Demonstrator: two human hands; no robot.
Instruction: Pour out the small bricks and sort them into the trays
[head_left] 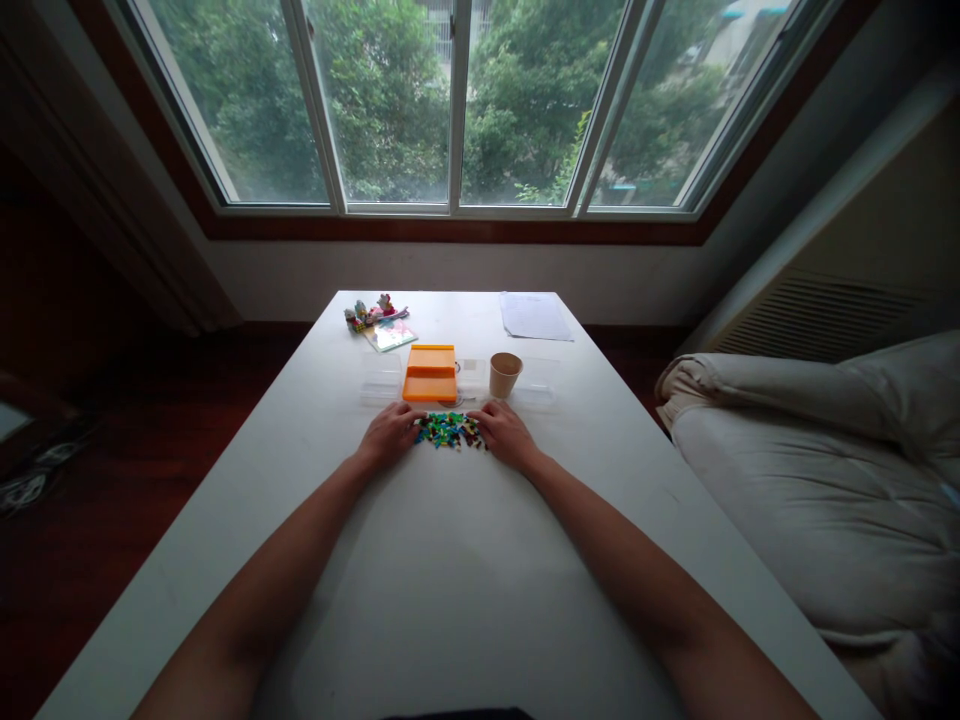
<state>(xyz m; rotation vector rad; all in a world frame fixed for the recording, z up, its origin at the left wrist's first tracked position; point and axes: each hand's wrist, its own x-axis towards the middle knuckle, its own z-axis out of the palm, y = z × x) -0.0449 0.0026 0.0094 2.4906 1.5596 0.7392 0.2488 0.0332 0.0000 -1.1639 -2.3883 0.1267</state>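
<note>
A loose pile of tiny coloured toy bricks [448, 430], mostly green, blue, yellow and dark, lies on the white table [457, 590]. My left hand [391, 434] rests at the pile's left edge, its fingers stretched toward the bricks. At the right edge my right hand [507, 434] mirrors it, fingertips touching or very near the bricks. Neither hand visibly holds anything. Just beyond the hands are an open orange plastic box [430, 384] and a brown paper cup [505, 375], which stands upright. The cup's inside bottom is hidden.
Transparent plastic trays [381, 380] flank the box and cup. Farther back are small colourful figures [375, 312], a shiny card [390, 336] and white paper sheets [534, 316]. A cushioned sofa [810, 480] stands right of the table; a window [457, 110] is ahead.
</note>
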